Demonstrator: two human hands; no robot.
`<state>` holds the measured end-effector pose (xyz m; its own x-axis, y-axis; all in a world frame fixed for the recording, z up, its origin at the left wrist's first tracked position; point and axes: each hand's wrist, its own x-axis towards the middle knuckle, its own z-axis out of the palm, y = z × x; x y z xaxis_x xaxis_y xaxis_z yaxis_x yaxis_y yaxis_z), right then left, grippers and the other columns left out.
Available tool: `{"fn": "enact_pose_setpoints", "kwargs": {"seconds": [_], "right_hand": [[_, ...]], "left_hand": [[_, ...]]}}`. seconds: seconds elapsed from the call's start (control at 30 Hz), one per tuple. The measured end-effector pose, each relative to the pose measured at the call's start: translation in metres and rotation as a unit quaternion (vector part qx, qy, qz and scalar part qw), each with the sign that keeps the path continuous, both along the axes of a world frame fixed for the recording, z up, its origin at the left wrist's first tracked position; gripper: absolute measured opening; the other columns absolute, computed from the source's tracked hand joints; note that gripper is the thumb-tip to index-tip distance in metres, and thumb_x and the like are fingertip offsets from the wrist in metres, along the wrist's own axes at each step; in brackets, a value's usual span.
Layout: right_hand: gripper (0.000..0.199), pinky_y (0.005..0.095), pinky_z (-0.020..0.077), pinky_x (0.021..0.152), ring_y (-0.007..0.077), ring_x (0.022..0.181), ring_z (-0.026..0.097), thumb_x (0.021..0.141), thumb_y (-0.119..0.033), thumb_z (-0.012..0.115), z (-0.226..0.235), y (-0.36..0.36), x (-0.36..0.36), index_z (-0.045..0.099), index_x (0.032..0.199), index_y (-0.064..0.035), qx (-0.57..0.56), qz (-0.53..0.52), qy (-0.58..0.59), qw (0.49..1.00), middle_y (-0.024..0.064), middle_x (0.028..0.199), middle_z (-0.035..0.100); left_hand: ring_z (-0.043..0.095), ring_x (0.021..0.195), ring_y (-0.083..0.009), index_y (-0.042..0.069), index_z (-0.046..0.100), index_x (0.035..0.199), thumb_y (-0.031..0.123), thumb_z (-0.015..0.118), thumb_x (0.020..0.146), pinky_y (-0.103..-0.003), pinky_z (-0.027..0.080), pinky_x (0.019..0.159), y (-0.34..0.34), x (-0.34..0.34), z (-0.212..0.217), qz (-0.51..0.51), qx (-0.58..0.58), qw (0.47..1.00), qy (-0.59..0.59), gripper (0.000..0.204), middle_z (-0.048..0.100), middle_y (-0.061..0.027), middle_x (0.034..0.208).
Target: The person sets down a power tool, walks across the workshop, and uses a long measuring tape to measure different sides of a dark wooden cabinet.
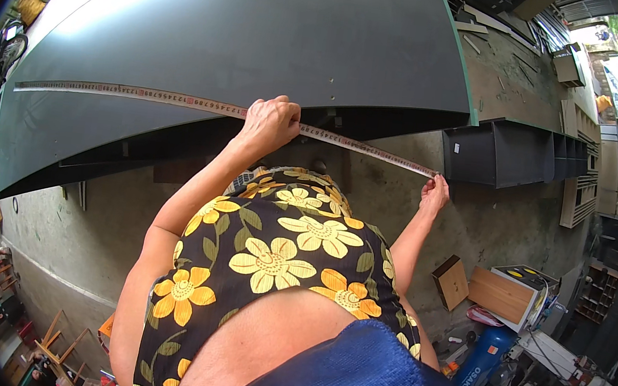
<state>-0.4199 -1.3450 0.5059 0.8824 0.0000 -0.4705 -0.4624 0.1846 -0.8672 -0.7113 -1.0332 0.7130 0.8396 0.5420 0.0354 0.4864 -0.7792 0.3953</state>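
Note:
A long pale measuring tape (160,96) with printed markings runs across a large dark grey panel (266,36). My left hand (271,122) is closed on the tape near the panel's front edge. From there the tape slants down to the right, through the air over the floor. Its right end is pinched in my right hand (435,193), which is apart from the panel. The tape's far left end lies close to the panel's left edge. Under the panel's front edge shows a dark recess, partly in shadow.
At the right a dark open box-like cabinet (511,157) rests on the concrete floor (376,208). Slatted wooden frames (578,201) stand beyond it. Lower right are a small wooden box (450,282), a blue cylinder tank (486,358) and cluttered tools. Wooden stools (62,340) stand lower left.

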Motion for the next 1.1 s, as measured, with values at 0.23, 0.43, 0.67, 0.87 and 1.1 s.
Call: {"fn": "enact_pose_setpoints", "kwargs": {"seconds": [0.23,0.43,0.67,0.87,1.1], "right_hand": [[0.022,0.0177,0.043,0.05,0.0051,0.06,0.055,0.08,-0.016,0.067,0.027,0.052,-0.022,0.06,0.099,-0.0079,-0.088,0.116,-0.113,0.983,-0.002,0.071,0.059],[0.018,0.0206,0.046,0.062,0.0071,0.067,0.056,0.079,-0.012,0.069,0.093,0.157,-0.056,0.064,0.091,0.0004,-0.113,0.236,-0.405,0.876,0.0015,0.077,0.063],[0.017,0.0257,0.0489,0.065,0.0125,0.067,0.06,0.076,-0.012,0.069,0.12,0.238,-0.108,0.064,0.088,-0.0021,-0.207,0.318,-0.397,0.836,0.0053,0.076,0.064],[0.019,0.0372,0.0493,0.071,0.0238,0.077,0.061,0.07,-0.02,0.069,0.099,0.257,-0.111,0.064,0.085,-0.0085,-0.272,0.323,-0.43,0.798,0.0084,0.081,0.061],[0.02,0.0371,0.0492,0.073,0.0236,0.084,0.063,0.072,-0.024,0.07,0.099,0.263,-0.091,0.066,0.087,-0.0121,-0.297,0.331,-0.365,0.818,0.0048,0.086,0.065]], "left_hand": [[0.061,0.077,-0.0274,0.005,0.063,0.075,0.015,0.061,0.073,-0.039,0.047,0.07,0.022,-0.066,0.03,0.069,-0.02,0.997,-0.004,0.01,0.059,-0.0096,0.077],[0.059,0.071,-0.0237,0.002,0.063,0.08,0.015,0.063,0.073,-0.032,0.046,0.068,0.05,-0.162,0.059,0.208,-0.081,0.975,-0.013,0.015,0.059,-0.0115,0.078],[0.053,0.063,-0.018,-0.002,0.061,0.08,0.015,0.064,0.073,-0.031,0.042,0.062,0.045,-0.235,0.059,0.282,-0.102,0.954,-0.011,0.019,0.055,-0.0105,0.068],[0.05,0.056,-0.0143,0.0,0.063,0.078,0.016,0.064,0.072,-0.03,0.041,0.055,0.041,-0.246,0.056,0.292,-0.097,0.952,0.004,0.017,0.053,-0.0067,0.06],[0.058,0.066,-0.017,0.003,0.066,0.081,0.021,0.064,0.07,-0.03,0.045,0.065,0.066,-0.23,0.048,0.285,-0.094,0.954,0.024,0.021,0.062,-0.0082,0.069]]}}
